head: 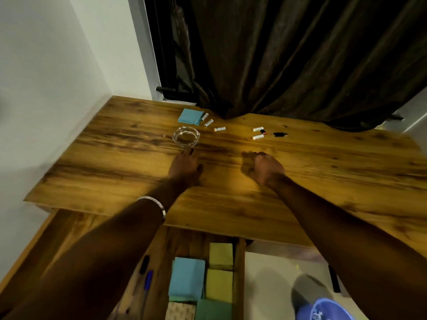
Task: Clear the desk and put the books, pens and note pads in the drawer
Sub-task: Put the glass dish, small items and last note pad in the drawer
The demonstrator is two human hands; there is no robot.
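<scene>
A blue note pad [190, 116] lies at the back of the wooden desk [104, 162], near the curtain. Below the desk's front edge the drawer [239, 273] stands open, holding blue [187, 278], yellow [220, 255] and green [213, 309] note pads and pens [147, 277]. My left hand [184, 165] reaches forward over the desk, fingertips just short of a glass ashtray [186, 136], holding nothing that I can see. My right hand [265, 167] hovers mid-desk with its fingers curled into a fist; whether it holds anything is hidden.
Several white batteries [219, 129] and small dark items [279, 134] lie scattered behind the hands. A dark curtain [288, 54] hangs over the desk's back edge. A white wall borders the left side. A blue basin [323, 310] sits on the floor at lower right.
</scene>
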